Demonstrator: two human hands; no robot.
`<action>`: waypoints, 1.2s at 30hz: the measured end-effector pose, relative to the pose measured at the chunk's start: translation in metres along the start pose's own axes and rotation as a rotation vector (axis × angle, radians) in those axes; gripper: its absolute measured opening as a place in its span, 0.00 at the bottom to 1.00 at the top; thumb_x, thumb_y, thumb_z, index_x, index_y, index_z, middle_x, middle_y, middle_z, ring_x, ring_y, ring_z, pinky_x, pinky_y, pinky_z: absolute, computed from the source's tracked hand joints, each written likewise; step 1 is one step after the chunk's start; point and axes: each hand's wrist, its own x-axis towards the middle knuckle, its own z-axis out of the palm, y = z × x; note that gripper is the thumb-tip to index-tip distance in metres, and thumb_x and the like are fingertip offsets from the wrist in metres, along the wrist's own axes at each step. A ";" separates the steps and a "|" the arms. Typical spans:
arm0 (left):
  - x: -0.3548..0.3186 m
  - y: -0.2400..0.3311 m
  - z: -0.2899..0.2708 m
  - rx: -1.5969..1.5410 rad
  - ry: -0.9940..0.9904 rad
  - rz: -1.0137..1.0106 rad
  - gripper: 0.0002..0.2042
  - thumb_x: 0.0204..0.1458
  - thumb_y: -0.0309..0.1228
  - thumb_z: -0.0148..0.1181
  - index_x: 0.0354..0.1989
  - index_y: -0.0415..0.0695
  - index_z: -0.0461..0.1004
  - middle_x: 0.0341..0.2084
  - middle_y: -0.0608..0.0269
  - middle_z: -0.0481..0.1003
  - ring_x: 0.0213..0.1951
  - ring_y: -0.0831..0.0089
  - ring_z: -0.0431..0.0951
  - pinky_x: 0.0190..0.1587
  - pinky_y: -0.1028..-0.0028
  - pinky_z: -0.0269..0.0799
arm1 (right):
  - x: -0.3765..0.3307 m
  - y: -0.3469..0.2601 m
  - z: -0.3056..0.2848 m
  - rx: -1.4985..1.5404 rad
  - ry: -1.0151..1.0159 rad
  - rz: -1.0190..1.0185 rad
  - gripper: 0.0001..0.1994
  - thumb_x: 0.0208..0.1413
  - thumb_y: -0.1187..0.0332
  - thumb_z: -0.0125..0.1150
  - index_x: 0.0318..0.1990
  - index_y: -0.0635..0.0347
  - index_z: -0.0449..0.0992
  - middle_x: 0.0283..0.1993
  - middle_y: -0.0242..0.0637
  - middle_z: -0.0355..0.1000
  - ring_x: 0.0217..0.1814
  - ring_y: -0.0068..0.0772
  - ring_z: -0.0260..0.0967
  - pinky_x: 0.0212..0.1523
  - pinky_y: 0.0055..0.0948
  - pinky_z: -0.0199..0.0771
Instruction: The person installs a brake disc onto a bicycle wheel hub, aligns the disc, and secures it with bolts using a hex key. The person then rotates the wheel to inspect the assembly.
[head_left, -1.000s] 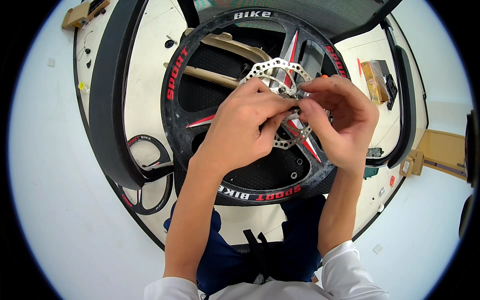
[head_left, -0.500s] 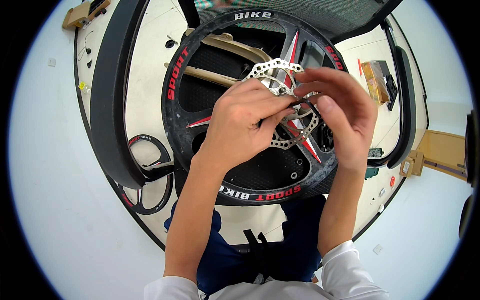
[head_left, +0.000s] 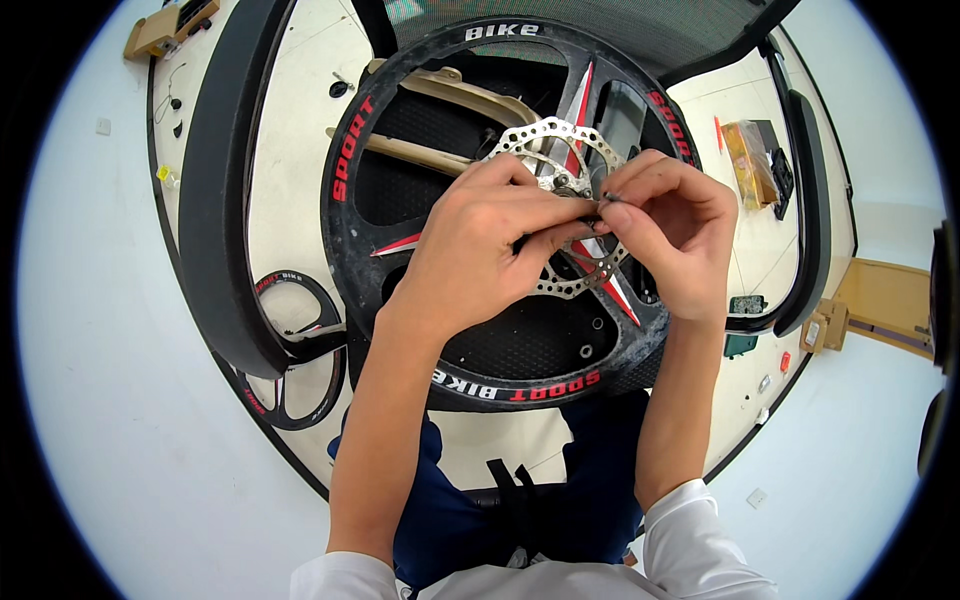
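A black spoked wheel point(head_left: 345, 235) with red and white lettering lies flat before me, and a silver perforated brake disc point(head_left: 548, 126) sits at its hub. Over the disc, my left hand point(head_left: 490, 225) is closed in a pinch, thumb and forefinger against a small dark piece. My right hand point(head_left: 675, 225) meets it there, thumb and forefinger pinched on a small dark part point(head_left: 608, 199) at the left fingertips. Its exact kind is too small to tell. A bolt head point(head_left: 561, 181) shows near the disc's centre. The fingers hide part of the disc.
The wheel rests on a black chair seat between two armrests point(head_left: 222, 200) point(head_left: 808, 200). A beige fork-like frame part point(head_left: 420, 150) lies under it. Another wheel point(head_left: 330, 390) is on the floor at left. Loose nuts point(head_left: 587, 351) lie within the wheel. Boxes point(head_left: 825, 325) stand at right.
My right hand's spread fingers have closed into a pinch and come in against my left fingertips. A dark bent piece seen between the hands is now mostly hidden. The left hand has barely moved.
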 end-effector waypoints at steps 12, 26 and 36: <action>0.002 0.001 -0.003 0.018 0.120 0.104 0.12 0.37 0.17 0.71 0.33 0.39 0.83 0.28 0.60 0.82 0.31 0.65 0.79 0.34 0.71 0.75 | -0.001 -0.008 0.022 -0.185 0.239 -0.050 0.13 0.45 0.78 0.79 0.28 0.67 0.75 0.36 0.40 0.80 0.34 0.22 0.77 0.36 0.21 0.80; 0.000 -0.004 -0.001 -0.013 0.056 0.072 0.10 0.42 0.19 0.70 0.35 0.41 0.84 0.27 0.59 0.80 0.34 0.61 0.77 0.37 0.66 0.74 | -0.002 -0.013 0.019 -0.304 0.168 -0.115 0.09 0.50 0.81 0.72 0.40 0.69 0.82 0.36 0.39 0.81 0.35 0.23 0.80 0.35 0.20 0.80; -0.001 -0.002 0.000 0.051 0.088 0.083 0.13 0.36 0.17 0.74 0.34 0.42 0.85 0.28 0.62 0.82 0.32 0.65 0.79 0.36 0.70 0.76 | -0.003 -0.017 0.029 -0.165 0.272 0.018 0.09 0.49 0.81 0.73 0.38 0.71 0.81 0.34 0.41 0.81 0.29 0.19 0.77 0.29 0.18 0.79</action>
